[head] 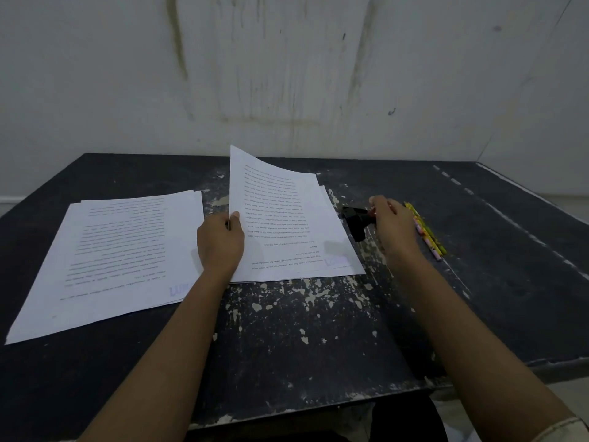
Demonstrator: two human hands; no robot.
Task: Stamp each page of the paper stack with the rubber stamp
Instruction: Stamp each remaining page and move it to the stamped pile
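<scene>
**Page turning at the stamping table**

Hands are busy on both sides of the dark table (318, 330), whose paint has chipped away in pale flecks across the middle. The left hand (220, 242) pinches the left edge of the top sheet (287, 218), thumb on the printed face and fingers behind. That edge stands raised and curling, while the sheet's right side lies down on the paper stack (324, 192) beneath it. The stack sits in the middle of the table, a little towards the far side. A faint bluish stamp mark (336, 260) shows in the near right corner of the lifted sheet.

Just right of the stack, the right hand (393, 224) has its fingers curled round one end of the rubber stamp (355, 220). The stamp's black body points left towards the paper, and a touch of red shows at the fingers. I cannot tell whether it rests on the table or is held just clear of it.

A second pile of pages (111, 250) lies flat on the left, well apart from the stack, its sheets slightly fanned. Its top page carries a similar bluish mark (178, 290) in the near right corner. A few pencils (427, 232) lie together just right of the right hand. A stained pale wall (287, 74) stands behind the table.
</scene>
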